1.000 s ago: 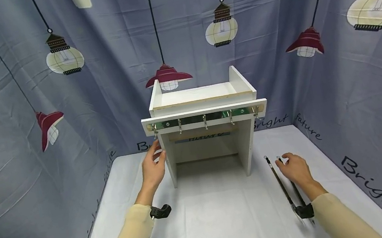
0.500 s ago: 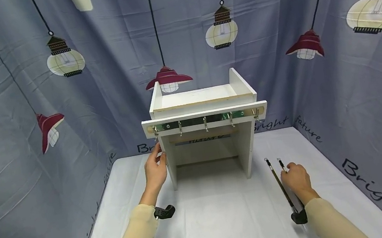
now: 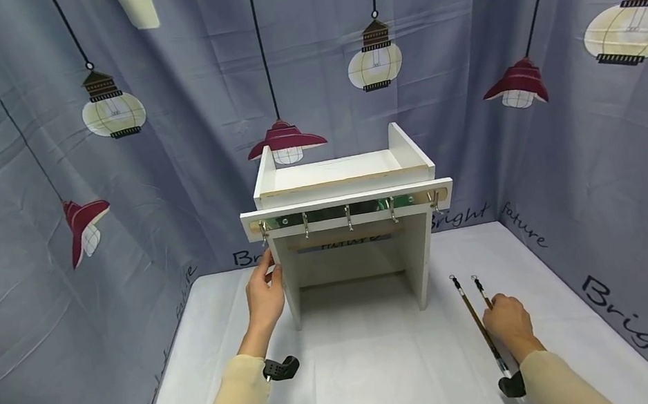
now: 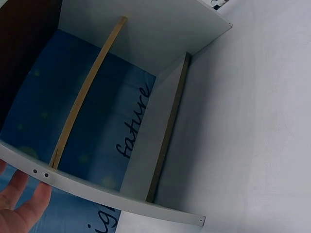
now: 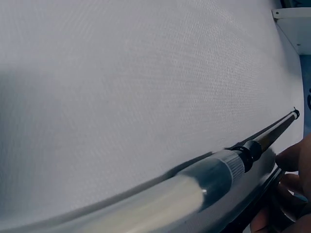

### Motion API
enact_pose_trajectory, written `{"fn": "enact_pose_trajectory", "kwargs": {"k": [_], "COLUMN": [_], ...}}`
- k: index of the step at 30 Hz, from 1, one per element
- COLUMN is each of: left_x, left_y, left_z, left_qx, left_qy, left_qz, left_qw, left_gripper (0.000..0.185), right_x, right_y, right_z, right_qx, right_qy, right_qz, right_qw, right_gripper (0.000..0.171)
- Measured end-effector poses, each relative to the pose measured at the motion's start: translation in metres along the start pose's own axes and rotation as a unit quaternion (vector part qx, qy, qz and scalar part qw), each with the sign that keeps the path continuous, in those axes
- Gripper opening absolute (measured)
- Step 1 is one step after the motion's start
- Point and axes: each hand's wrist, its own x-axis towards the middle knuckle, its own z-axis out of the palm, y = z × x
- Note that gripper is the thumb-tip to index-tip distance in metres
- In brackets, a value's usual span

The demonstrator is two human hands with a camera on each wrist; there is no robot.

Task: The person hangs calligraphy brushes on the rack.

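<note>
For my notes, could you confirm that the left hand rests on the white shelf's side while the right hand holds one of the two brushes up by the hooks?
Not quite. The left hand does rest on the shelf's side, but the right hand holds its brush down on the table, beside the other brush, not by the hooks. The head view shows this.

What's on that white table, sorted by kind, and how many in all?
White shelf rack with hooks: 1
Long brushes: 2, one lying free, one under the right hand
Total: 3
The left hand touches the rack's side.
</note>
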Motion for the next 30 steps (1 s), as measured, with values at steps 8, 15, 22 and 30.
{"fn": "enact_pose_trajectory", "kwargs": {"k": [8, 15, 22, 30], "left_x": [-0.002, 0.0, 0.001, 0.0], "left_y": [0.001, 0.001, 0.003, 0.002], "left_z": [-0.001, -0.001, 0.0, 0.0], "left_qx": [0.0, 0.005, -0.003, 0.001], "left_qy": [-0.006, 0.0, 0.004, 0.0], "left_qz": [-0.012, -0.013, -0.009, -0.024], "left_qw": [0.9999, 0.9999, 0.9999, 0.9997], "left_gripper": [0.05, 0.05, 0.05, 0.05], "right_x": [0.005, 0.012, 0.01, 0.012], "right_y": [0.003, 0.003, -0.001, -0.028], "right_z": [0.009, 0.01, 0.005, -0.017], "right_qx": [-0.017, -0.013, 0.002, 0.052], "right_qy": [-0.009, -0.01, 0.008, 0.112], "right_qz": [0.022, 0.03, 0.012, -0.031], "right_qw": [1.0, 0.999, 1.0, 0.992], "right_gripper": [0.038, 0.034, 0.033, 0.033]}}
